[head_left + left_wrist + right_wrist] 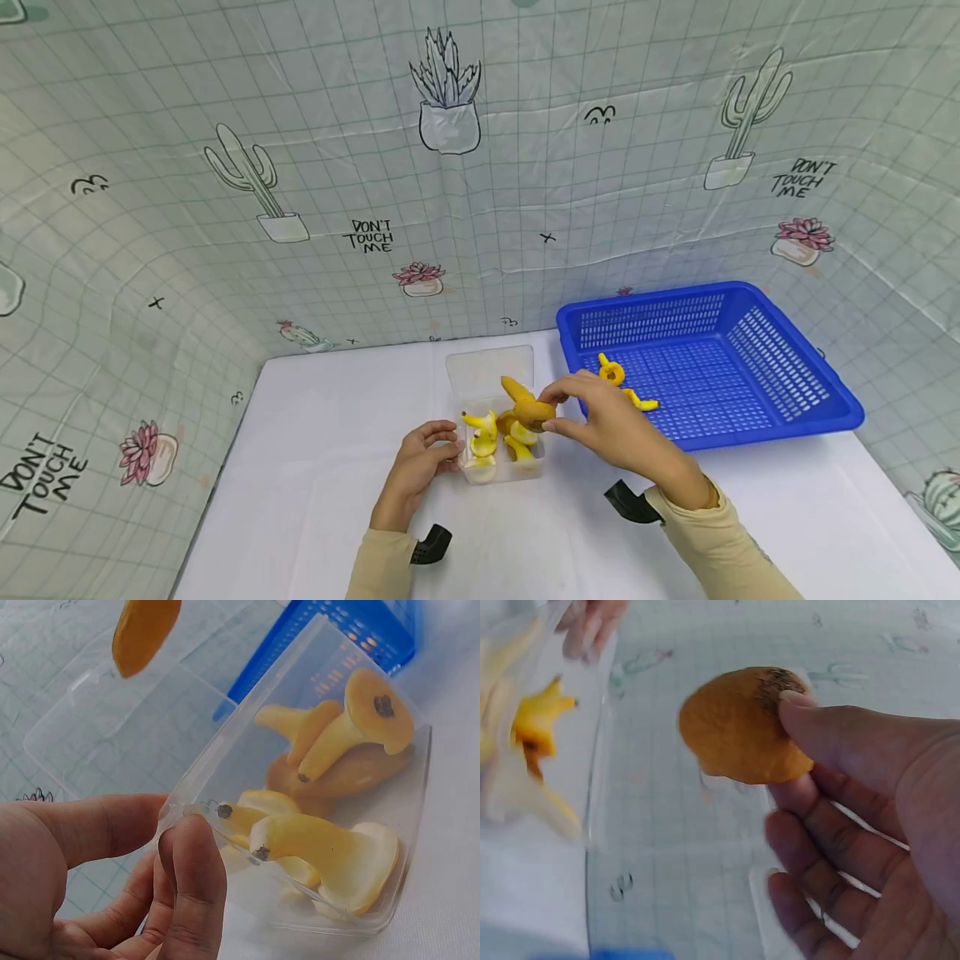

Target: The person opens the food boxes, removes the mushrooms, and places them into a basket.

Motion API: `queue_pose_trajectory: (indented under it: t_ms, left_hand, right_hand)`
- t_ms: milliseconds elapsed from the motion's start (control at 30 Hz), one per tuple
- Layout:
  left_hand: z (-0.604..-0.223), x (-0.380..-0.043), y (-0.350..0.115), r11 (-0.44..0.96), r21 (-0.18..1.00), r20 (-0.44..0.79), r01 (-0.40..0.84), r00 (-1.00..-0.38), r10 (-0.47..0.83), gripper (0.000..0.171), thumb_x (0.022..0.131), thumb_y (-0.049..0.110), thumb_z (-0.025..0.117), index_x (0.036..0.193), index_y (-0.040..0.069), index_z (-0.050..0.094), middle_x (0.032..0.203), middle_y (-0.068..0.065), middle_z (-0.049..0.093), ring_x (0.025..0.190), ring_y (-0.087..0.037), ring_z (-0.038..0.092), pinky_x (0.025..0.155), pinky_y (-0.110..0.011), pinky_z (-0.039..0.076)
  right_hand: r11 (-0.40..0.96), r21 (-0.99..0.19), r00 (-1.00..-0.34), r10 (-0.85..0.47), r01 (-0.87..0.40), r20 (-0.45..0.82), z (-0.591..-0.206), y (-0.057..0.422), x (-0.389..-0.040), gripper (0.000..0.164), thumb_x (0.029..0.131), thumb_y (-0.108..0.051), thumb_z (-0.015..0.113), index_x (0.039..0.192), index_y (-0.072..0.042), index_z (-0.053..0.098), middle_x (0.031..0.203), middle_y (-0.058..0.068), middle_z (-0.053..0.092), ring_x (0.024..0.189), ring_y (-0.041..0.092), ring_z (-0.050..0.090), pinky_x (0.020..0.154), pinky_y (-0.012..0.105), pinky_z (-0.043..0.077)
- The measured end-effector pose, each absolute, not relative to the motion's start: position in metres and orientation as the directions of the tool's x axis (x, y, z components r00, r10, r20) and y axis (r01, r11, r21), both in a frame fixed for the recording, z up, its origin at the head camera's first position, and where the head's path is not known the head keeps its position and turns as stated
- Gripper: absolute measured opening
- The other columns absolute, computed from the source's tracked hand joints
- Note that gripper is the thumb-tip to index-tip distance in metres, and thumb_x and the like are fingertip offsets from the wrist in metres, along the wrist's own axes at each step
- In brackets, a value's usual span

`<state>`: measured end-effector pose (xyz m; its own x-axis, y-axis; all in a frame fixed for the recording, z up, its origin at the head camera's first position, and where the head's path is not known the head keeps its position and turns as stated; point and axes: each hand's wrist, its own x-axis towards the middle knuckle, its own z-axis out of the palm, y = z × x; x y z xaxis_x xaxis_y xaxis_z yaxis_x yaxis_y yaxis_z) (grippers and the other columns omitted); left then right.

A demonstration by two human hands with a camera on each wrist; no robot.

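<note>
My right hand pinches an orange-yellow toy mushroom between thumb and fingers. In the right wrist view its rounded cap with a dark patch faces the camera. The mushroom is above the right part of a clear plastic box. At the box's left side my left hand pinches the rim between thumb and fingers. Several yellow mushrooms lie inside the box, among them a pale-gilled one and an orange-capped one. Behind the box is its translucent lid, lying flat.
A blue perforated basket stands at the back right. Near its left side lie a ring-shaped yellow mushroom and another yellow piece. The white tabletop meets a printed grid curtain behind.
</note>
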<state>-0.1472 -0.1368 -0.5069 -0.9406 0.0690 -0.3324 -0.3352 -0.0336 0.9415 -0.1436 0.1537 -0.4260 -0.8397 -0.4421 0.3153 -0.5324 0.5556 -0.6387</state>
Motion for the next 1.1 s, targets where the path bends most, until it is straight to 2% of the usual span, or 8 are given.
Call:
queue_pose_trajectory:
  t_ms: [100,200,367,567,900,1100]
  left_hand:
    - [-0.507,-0.147,-0.137,-0.034,0.942,-0.332,-0.335,-0.941,0.07,0.036,0.094,-0.009,0.068,0.127,-0.014,0.056,0.105,-0.012,0.062,0.073,-0.012,0.058,0.06,-0.019,0.056]
    - [-0.507,-0.147,-0.137,-0.031,0.941,-0.334,-0.337,-0.94,0.068,0.036,0.094,-0.008,0.069,0.128,-0.014,0.056,0.105,-0.012,0.062,0.073,-0.012,0.058,0.06,-0.019,0.056]
    - [-0.508,-0.146,-0.138,-0.035,0.941,-0.332,-0.335,-0.941,0.068,0.037,0.094,-0.008,0.069,0.128,-0.014,0.055,0.107,-0.014,0.062,0.073,-0.012,0.057,0.06,-0.019,0.056]
    - [-0.508,-0.147,-0.137,-0.045,0.941,-0.33,-0.334,-0.941,0.077,0.037,0.095,-0.008,0.068,0.128,-0.014,0.054,0.108,-0.015,0.061,0.073,-0.012,0.057,0.059,-0.019,0.056]
    - [-0.509,-0.148,-0.137,-0.037,0.944,-0.324,-0.327,-0.943,0.074,0.037,0.095,-0.007,0.069,0.129,-0.013,0.055,0.109,-0.014,0.062,0.073,-0.013,0.057,0.06,-0.02,0.056]
    - [-0.509,-0.147,-0.137,-0.038,0.946,-0.32,-0.323,-0.945,0.075,0.037,0.095,-0.007,0.068,0.129,-0.014,0.054,0.107,-0.014,0.062,0.073,-0.013,0.057,0.06,-0.02,0.056]
  right_hand:
    - [0.593,-0.563,-0.817,-0.413,-0.576,0.402,-0.425,0.161,-0.143,0.028,0.085,-0.004,0.087,0.111,-0.007,0.075,0.107,0.002,0.075,0.102,0.024,0.068,0.105,0.055,0.054]
    - [0.638,-0.49,-0.798,-0.391,-0.594,0.459,-0.425,0.17,-0.143,0.031,0.082,-0.003,0.09,0.109,-0.007,0.075,0.104,0.003,0.076,0.1,0.024,0.068,0.105,0.057,0.052]
    - [0.704,-0.395,-0.778,-0.366,-0.591,0.511,-0.427,0.183,-0.142,0.033,0.078,-0.003,0.093,0.106,-0.008,0.076,0.1,0.002,0.075,0.096,0.023,0.065,0.084,0.047,0.057]
    - [0.73,-0.341,-0.75,-0.347,-0.593,0.563,-0.426,0.201,-0.139,0.037,0.073,0.0,0.094,0.104,-0.007,0.075,0.102,0.006,0.076,0.096,0.025,0.066,0.083,0.048,0.057]
    - [0.802,-0.33,-0.798,-0.276,-0.499,0.536,-0.427,0.236,-0.14,0.036,0.076,0.003,0.092,0.106,-0.002,0.074,0.101,0.011,0.075,0.095,0.032,0.065,0.085,0.054,0.054]
    - [0.849,-0.333,-0.84,-0.209,-0.41,0.501,-0.427,0.259,-0.143,0.031,0.08,0.001,0.089,0.108,0.0,0.075,0.101,0.016,0.075,0.093,0.036,0.063,0.08,0.055,0.05]
